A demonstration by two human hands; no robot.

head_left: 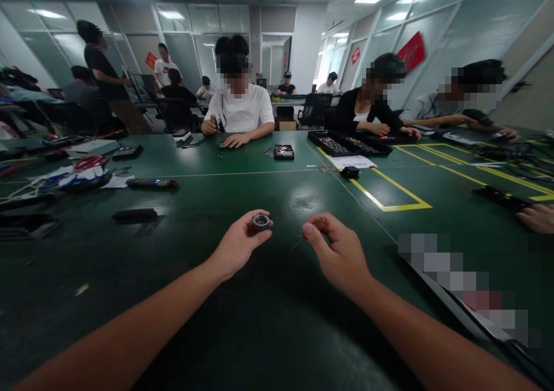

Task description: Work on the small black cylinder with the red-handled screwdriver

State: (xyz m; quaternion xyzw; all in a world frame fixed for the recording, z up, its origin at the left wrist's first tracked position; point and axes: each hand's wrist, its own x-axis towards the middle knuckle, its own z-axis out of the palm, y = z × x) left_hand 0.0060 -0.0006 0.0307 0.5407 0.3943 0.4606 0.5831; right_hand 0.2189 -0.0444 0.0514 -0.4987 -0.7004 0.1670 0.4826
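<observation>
Short dark-grey cylinder with a pale ring-shaped rim and a hollow top (pixel 261 223) sits in the person's left hand (pixel 240 240), pinched between the thumb and the bent fingers, its open end facing up. The right hand (pixel 340 249), just beside it and apart from it, has thumb and forefinger closed on a thin dark rod (pixel 296 244) that slants down to the left; a small brownish piece (pixel 321 222) shows at the curled fingers, too small to make out. Both hands are over a dark green tabletop (pixel 268 327). To the left lies a matte black bar-shaped block (pixel 135 214), and beyond it a dark pen-shaped tool with a red end (pixel 152 184). Farther forward, right of the middle, a small black box-shaped object (pixel 350 172) lies near a yellow taped outline (pixel 400 208). Beyond are a black tray of small parts (pixel 331 144) and a co-worker in a white T-shirt (pixel 255 108), seated across the table.
</observation>
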